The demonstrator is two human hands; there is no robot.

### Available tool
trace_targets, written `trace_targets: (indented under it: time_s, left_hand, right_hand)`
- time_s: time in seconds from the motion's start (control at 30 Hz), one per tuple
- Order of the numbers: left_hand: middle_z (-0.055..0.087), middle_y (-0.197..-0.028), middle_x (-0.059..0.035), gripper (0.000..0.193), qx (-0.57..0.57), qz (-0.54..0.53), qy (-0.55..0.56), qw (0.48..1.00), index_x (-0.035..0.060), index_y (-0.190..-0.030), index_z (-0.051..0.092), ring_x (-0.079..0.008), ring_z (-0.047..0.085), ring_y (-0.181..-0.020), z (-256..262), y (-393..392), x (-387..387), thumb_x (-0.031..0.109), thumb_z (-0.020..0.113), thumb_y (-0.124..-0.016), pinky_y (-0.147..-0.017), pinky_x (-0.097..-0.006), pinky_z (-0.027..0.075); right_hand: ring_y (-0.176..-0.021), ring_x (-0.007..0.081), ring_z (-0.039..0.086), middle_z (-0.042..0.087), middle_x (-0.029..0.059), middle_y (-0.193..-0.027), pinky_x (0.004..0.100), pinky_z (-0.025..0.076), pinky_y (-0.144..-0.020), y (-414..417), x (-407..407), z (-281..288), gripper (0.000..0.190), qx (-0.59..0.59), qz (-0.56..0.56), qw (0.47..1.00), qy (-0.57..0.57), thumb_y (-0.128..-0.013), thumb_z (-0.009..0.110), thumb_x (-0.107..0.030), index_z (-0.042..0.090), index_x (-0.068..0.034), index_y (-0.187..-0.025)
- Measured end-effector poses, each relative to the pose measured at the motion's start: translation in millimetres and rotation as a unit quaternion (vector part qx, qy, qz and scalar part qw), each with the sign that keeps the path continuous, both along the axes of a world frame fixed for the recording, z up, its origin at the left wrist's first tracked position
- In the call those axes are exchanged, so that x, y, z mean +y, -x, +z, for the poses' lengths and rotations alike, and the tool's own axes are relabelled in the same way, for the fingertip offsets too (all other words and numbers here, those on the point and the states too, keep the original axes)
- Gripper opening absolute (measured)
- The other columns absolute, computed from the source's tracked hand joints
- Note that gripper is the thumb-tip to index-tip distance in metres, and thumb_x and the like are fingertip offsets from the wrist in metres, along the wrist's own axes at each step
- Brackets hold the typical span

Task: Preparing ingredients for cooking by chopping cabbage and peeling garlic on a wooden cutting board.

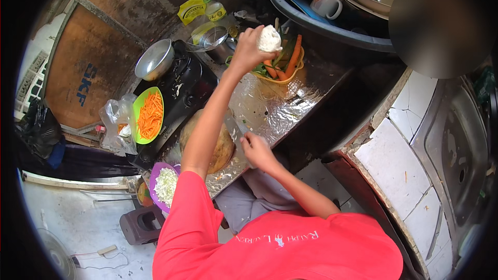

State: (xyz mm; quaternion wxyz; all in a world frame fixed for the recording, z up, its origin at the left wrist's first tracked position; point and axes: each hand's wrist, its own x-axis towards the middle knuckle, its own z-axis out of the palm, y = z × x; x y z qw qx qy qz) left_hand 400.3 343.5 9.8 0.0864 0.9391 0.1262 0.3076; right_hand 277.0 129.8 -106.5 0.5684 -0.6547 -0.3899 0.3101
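My left hand [251, 48] is raised over the far side of the foil-covered counter [253, 97], gripping a white lump [269, 39] whose kind I cannot tell. Just behind it stands a yellow basket [284, 81] with carrots [294, 56] and green vegetables. Nearer my body, my right hand [256, 149] holds a knife [234, 127], its blade beside a round wooden chopping board [221, 153] partly hidden by my left forearm. Shredded carrot [149, 116] fills a green dish [137, 105] at left. Chopped pale vegetable [165, 186] lies in a purple dish [155, 171].
A black stove [194, 74] bears a metal bowl [155, 60]. A strainer [208, 37] and oil packages [192, 9] stand behind. A large tub [330, 31] of dishes is at upper right, a steel sink [455, 144] at right, and a plastic bag [116, 120] at left.
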Motion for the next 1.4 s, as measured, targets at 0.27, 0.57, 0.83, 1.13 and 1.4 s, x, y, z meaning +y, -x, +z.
trace_targets:
  time_s: [0.27,0.57,0.83,1.13,1.4]
  left_hand:
    - [0.06,-0.127,-0.0141,0.089,-0.024,0.02,0.146,0.989,0.0009,-0.137,0.055,-0.0267,0.06,-0.119,72,56,-26,0.03,0.094,-0.062,-0.102,-0.0369,0.046]
    - [0.054,-0.13,-0.0144,0.092,0.099,-0.04,0.02,0.994,0.0097,-0.146,0.048,-0.0328,0.056,-0.12,83,159,-93,0.006,0.086,-0.062,-0.103,-0.0401,0.047]
    - [0.044,-0.139,-0.0161,0.097,0.136,-0.026,-0.03,0.99,0.0088,-0.151,0.038,-0.0363,0.046,-0.127,76,223,-149,0.009,0.084,-0.066,-0.106,-0.0429,0.045]
    - [0.056,-0.134,-0.0255,0.058,-0.101,0.076,0.213,0.969,-0.0051,-0.137,0.05,-0.0401,0.054,-0.126,35,253,-178,0.037,0.06,-0.098,-0.107,-0.0428,0.041]
    - [0.061,-0.128,-0.0229,0.049,-0.236,0.103,0.2,0.945,-0.0057,-0.13,0.054,-0.0369,0.061,-0.118,19,256,-196,0.035,0.049,-0.104,-0.1,-0.0411,0.046]
  right_hand:
    - [-0.085,0.0452,0.067,0.066,0.0283,-0.087,0.0546,0.051,-0.076,-77,51,-25,0.024,-0.211,0.033,0.97,0.116,-0.092,0.062,-0.022,0.065,0.002,-0.094]
    - [-0.094,0.0237,0.064,0.057,0.0094,-0.117,0.0391,0.056,-0.075,-73,7,80,0.046,0.384,-0.02,0.917,-0.1,-0.102,0.055,-0.042,0.049,-0.01,-0.134]
    - [-0.105,0.017,0.064,0.058,0.0053,-0.125,0.0357,0.06,-0.069,-38,-24,98,0.047,0.497,0.087,0.85,-0.151,-0.1,0.059,-0.045,0.044,-0.018,-0.135]
    - [-0.109,0.0191,0.063,0.06,0.0083,-0.122,0.0382,0.059,-0.081,9,-37,109,0.039,0.499,0.122,0.837,-0.188,-0.1,0.063,-0.028,0.048,-0.013,-0.132]
    - [-0.108,0.0177,0.063,0.061,0.0098,-0.119,0.0311,0.054,-0.09,43,-44,120,0.036,0.49,0.089,0.837,-0.226,-0.102,0.059,-0.027,0.05,-0.007,-0.131]
